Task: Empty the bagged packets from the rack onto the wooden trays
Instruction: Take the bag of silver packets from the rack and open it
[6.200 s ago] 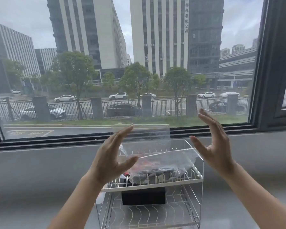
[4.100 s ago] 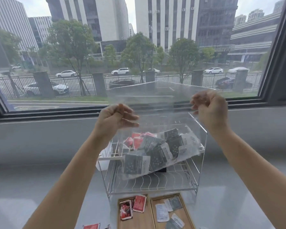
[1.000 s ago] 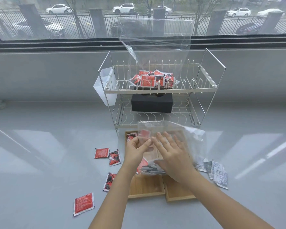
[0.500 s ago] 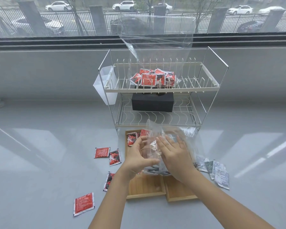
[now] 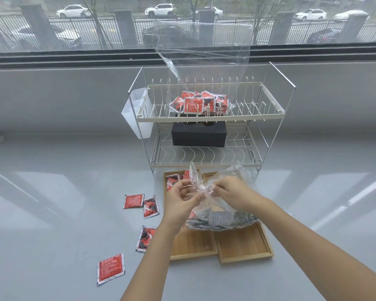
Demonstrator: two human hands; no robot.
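The clear plastic bag of grey packets (image 5: 219, 218) sags over the two wooden trays (image 5: 243, 246), both hands (image 5: 182, 198) (image 5: 230, 192) pinching its crumpled mouth, and tipped carelessly it could spill onto the grey tabletop (image 5: 52, 213) like the stray red packets (image 5: 110, 268).

Wide bare counter (image 5: 52, 170) at left and far right of the frame, easy passage there. Lower left, four red packets (image 5: 133, 200) lie scattered on it, gaps between them. Centre frame, the wire rack (image 5: 206, 118) blocks the way back to the window; its upper shelf carries a tall clear bag (image 5: 204, 68) standing up, its lower shelf a black box (image 5: 199, 135), with open wire on either side. Lower centre, two wooden trays (image 5: 243, 246) sit side by side, near halves bare, far halves covered by a bag of grey packets (image 5: 221, 218).
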